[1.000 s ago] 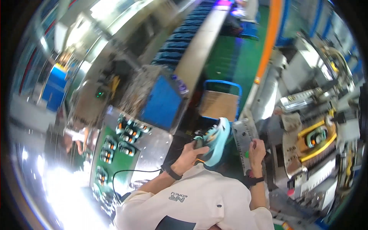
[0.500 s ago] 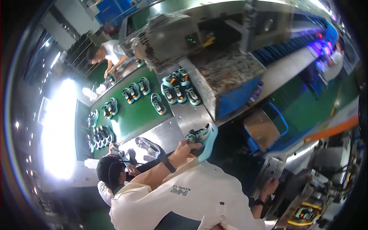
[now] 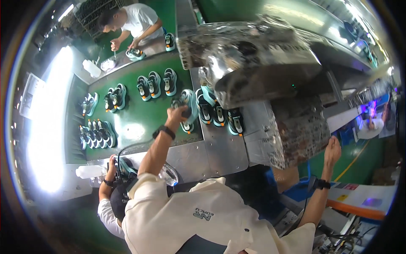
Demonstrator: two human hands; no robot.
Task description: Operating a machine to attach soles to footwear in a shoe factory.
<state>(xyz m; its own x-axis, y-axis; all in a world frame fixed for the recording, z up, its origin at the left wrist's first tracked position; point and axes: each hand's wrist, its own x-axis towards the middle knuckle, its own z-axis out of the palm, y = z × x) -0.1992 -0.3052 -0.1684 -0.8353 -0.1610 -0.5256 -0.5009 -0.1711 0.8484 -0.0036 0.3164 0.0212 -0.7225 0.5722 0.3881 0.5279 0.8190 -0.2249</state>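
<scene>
My left hand (image 3: 176, 117) is closed on a sneaker (image 3: 191, 105) with a pale-teal sole, held over the green work surface (image 3: 139, 116). Its outline is smeared by motion. Just below this hand another sneaker (image 3: 187, 126) stands on the surface. To the right, several similar sneakers (image 3: 218, 115) stand close together on the metal plate, partly hidden by the foil-wrapped machine. My right hand (image 3: 333, 151) is raised at the far right, beside the machine's lower corner. Its fingers are curled in, and nothing shows in them.
The foil-covered machine (image 3: 296, 131) overhangs the metal plate (image 3: 226, 154). Several sneakers (image 3: 149, 86) stand in groups on the green surface. A capped co-worker (image 3: 119, 201) at my left handles a shoe; another person (image 3: 141, 21) works across the table. A white bottle (image 3: 89, 171) lies at left.
My left hand has carried the sneaker from near my chest forward and left over the green surface. My right hand has risen and moved outward to the right. The view has shifted.
</scene>
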